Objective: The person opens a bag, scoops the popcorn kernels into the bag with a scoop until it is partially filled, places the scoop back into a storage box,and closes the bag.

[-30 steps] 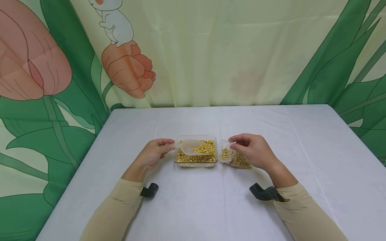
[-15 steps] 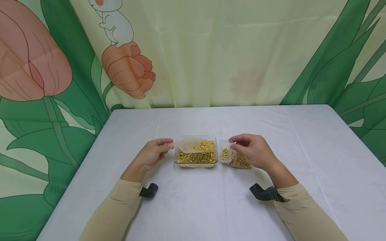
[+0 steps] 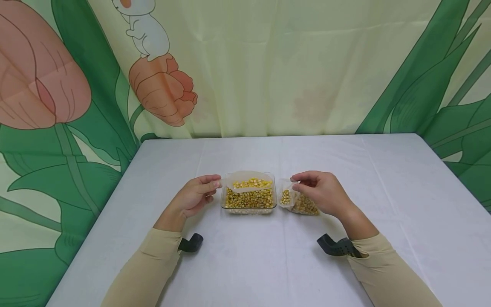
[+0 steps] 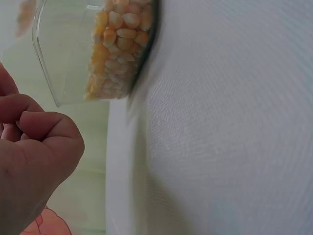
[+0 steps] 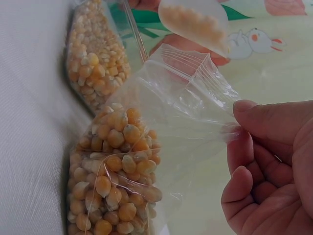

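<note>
My left hand (image 3: 195, 196) pinches the handle end of a translucent white scoop (image 3: 239, 175), which carries yellow corn kernels above a clear glass container (image 3: 249, 210). The container is well filled with more kernels. To its right stands a clear zip bag (image 5: 117, 161), partly full of corn. My right hand (image 3: 320, 189) pinches the upper edge of this bag between thumb and index finger, and the bag's mouth gapes toward the container. In the left wrist view, curled fingers of the left hand (image 4: 39, 152) appear beside the container's side; the scoop is mostly out of frame there.
A white cloth covers the table (image 3: 245, 256). Behind its far edge hangs a printed curtain (image 3: 268, 72) with flowers, leaves and a rabbit. Dark wrist mounts (image 3: 191, 243) stick out from both sleeves.
The scoop has risen slightly and moved back over the container, and the kernels in it have shifted toward its middle. The right hand and the bag stay in place.
</note>
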A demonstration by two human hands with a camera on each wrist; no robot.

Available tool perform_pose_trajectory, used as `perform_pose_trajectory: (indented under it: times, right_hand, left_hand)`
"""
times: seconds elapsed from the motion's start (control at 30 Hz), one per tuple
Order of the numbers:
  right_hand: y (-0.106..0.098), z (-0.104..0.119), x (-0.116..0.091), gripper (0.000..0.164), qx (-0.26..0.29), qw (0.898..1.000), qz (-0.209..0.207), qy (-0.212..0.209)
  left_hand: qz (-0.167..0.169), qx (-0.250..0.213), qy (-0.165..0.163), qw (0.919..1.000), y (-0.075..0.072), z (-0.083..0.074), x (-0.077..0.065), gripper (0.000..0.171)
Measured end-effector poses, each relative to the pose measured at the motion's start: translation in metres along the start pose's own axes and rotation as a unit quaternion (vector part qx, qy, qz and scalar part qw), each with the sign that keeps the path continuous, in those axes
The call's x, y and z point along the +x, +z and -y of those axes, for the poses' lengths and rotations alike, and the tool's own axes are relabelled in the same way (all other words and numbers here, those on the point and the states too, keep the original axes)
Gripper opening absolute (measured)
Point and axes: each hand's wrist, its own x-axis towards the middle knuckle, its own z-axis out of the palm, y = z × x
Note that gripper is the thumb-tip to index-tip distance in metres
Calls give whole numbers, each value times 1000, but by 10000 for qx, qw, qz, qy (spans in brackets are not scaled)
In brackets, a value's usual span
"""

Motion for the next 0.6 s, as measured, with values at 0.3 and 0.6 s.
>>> perform_pose_trajectory:
  times: [0.3, 0.6]
  right_hand:
    - [1, -1, 1, 20, -4, 10000, -6, 5]
    - [1, -1, 1, 21, 42, 10000, 28, 65]
  left_hand:
    - [-75, 134, 18, 9999, 2, 2, 1, 36]
    - [-80, 126, 69, 9999, 6, 4, 3, 37]
